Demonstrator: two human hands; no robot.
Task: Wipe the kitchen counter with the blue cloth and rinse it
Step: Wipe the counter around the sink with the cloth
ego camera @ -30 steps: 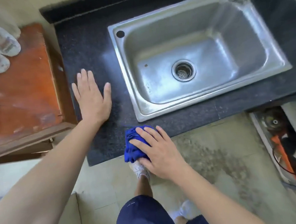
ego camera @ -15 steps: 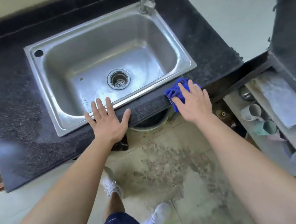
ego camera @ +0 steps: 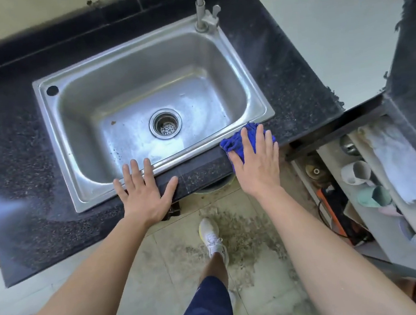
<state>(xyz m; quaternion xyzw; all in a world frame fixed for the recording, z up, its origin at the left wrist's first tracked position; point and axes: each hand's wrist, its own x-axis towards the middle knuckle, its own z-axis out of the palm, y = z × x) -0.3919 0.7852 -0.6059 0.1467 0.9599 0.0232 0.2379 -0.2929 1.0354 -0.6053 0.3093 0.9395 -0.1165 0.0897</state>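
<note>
Starting at the left, the dark speckled counter [ego camera: 9,157] has a paler, hazy sheen on its near left stretch. That may be damp from wiping, though I cannot be sure. The steel sink [ego camera: 43,115] is sunk into the middle of the counter, with only a few droplets near the drain [ego camera: 165,123]. No water runs from the tap [ego camera: 201,9] at its far right corner.

The left hand [ego camera: 144,192] lies flat on the near strip of counter. Its fingers are spread and straight, the fingertips reach over the sink's near rim, and it holds nothing (it looks more like a brace than a working hand).

Just to its right, the right hand [ego camera: 257,162] presses the blue cloth [ego camera: 237,140] down with straight, slightly parted fingers; nothing is pinched. The cloth is bunched under the palm at the sink's near right corner, on the narrow counter strip. Its far edge touches the sink rim and its near part droops over the counter's front edge.

Further right, the counter beside the tap looks dusty and streaked. I judge the wiping to be partway through: the near strip is being covered, the right and far stretches remain, and the rinse is not yet begun.

At the far right, a low shelf [ego camera: 384,231] holds cups [ego camera: 355,172] and clutter.
</note>
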